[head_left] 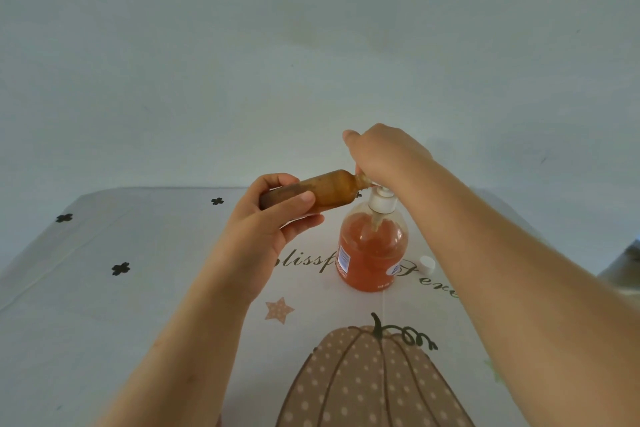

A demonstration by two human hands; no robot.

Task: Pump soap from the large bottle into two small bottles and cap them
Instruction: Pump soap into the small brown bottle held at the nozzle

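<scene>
- The person's left hand [266, 218] grips a small amber bottle [329, 189]; the thumb lies on top of it and the fingers are curled under it.
- This small bottle is held in the air, almost lying on its side. Its open neck points to the right and meets the nozzle of the pump.
- The right hand [384, 152] sits on the white pump head [381, 201] from above. Its fingers are curled down over it, but their tips are hidden behind the hand.
- The large soap bottle [372, 253] stands upright on the table, a little right of the middle. It is clear, and orange soap fills it nearly to the shoulder.
- A small white cap [427, 264] lies on the table just right of the large bottle, not touching it.
- The tablecloth [138, 288] is pale, with dark clover marks, some script letters, a dotted star [278, 310] and a big dotted pumpkin [363, 385] at the near edge.
- Behind the table there is a plain pale wall.
</scene>
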